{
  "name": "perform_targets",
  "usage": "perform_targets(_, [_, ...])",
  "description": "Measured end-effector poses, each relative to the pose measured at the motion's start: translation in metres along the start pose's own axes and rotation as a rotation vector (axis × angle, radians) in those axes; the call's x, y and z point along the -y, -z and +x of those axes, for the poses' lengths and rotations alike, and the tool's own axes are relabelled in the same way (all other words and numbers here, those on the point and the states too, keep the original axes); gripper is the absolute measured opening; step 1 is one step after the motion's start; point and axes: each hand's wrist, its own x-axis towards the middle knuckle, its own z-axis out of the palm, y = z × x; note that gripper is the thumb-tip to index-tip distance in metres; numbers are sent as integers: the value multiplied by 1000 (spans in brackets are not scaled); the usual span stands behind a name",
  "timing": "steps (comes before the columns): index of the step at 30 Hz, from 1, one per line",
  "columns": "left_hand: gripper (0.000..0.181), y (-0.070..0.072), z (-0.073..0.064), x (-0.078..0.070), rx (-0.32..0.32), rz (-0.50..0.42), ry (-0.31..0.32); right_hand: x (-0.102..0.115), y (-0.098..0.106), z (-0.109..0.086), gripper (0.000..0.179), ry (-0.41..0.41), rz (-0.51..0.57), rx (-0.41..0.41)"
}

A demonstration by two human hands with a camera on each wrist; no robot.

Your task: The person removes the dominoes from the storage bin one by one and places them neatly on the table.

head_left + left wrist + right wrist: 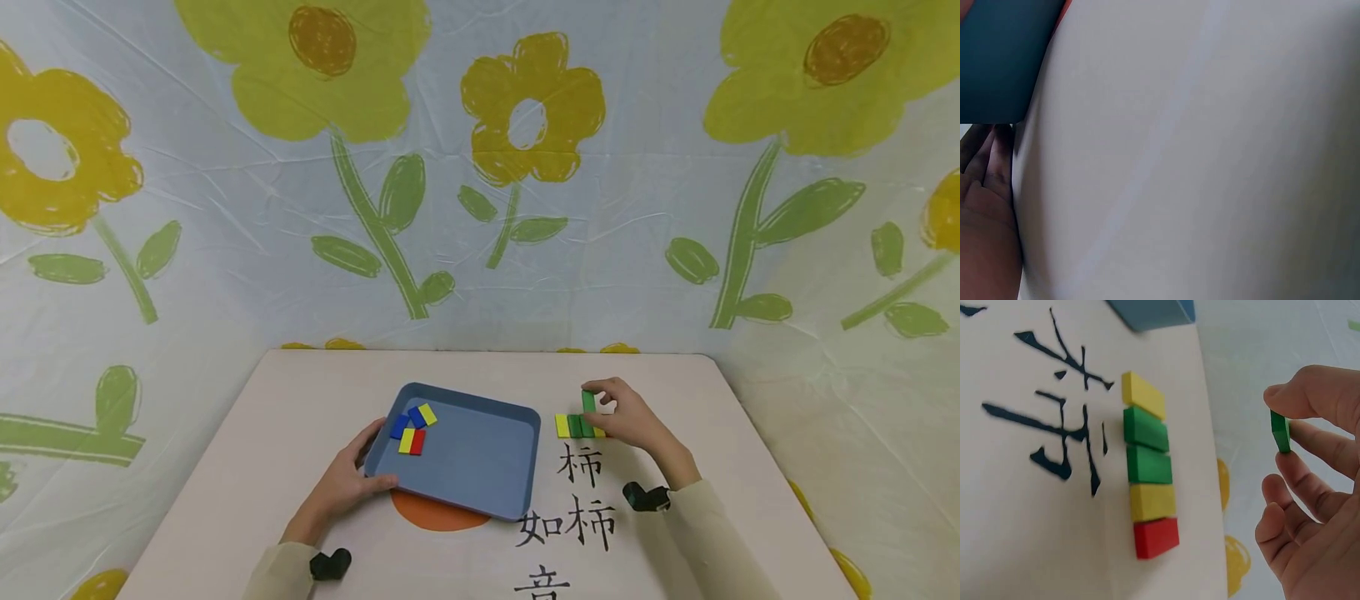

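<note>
My left hand [347, 477] grips the blue-grey tray [465, 454] at its left side, thumb over the near rim and fingers at the outer wall. In the left wrist view, fingers reach beneath the tray's dark edge [997, 94]. Blue, yellow and red blocks lie loose at the tray's left end. My right hand [633, 419] pinches a green block [1280, 431] between thumb and fingertips, above a row of blocks. That row holds a yellow block [1143, 395], two green blocks [1145, 429], another yellow block [1152, 502] and a red block [1157, 538], side by side.
The pale table [300, 392] carries black written characters [581, 465] just in front of the row. An orange printed shape [442, 511] shows partly from under the tray. A flower-printed cloth [600, 275] hangs behind the table and along both sides.
</note>
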Motion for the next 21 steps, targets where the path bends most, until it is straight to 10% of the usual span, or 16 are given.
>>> perform_targets(21, [101, 0, -1, -1, -10, 9, 32, -52, 10, -20, 47, -137, -96, 10])
